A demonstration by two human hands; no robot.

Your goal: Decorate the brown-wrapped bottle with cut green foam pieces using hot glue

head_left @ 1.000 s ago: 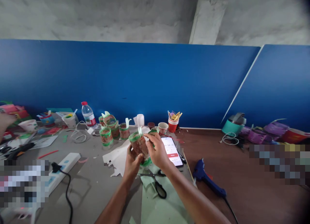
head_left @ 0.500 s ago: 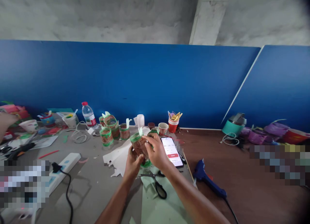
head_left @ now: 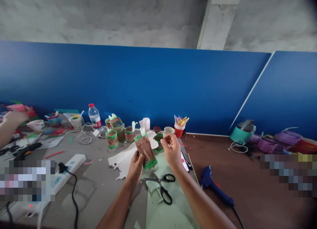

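Now left hand [head_left: 135,166] holds brown cylinder [head_left: 145,147]; right hand [head_left: 171,150] apart.

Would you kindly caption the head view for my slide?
Left hand holding a brown-and-green container, right hand apart, scissors nearby.

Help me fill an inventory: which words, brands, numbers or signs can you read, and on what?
No text can be read.
Bottle label: too small and blurred.
Phone screen: partly hidden by the right hand; the rest is unreadable.
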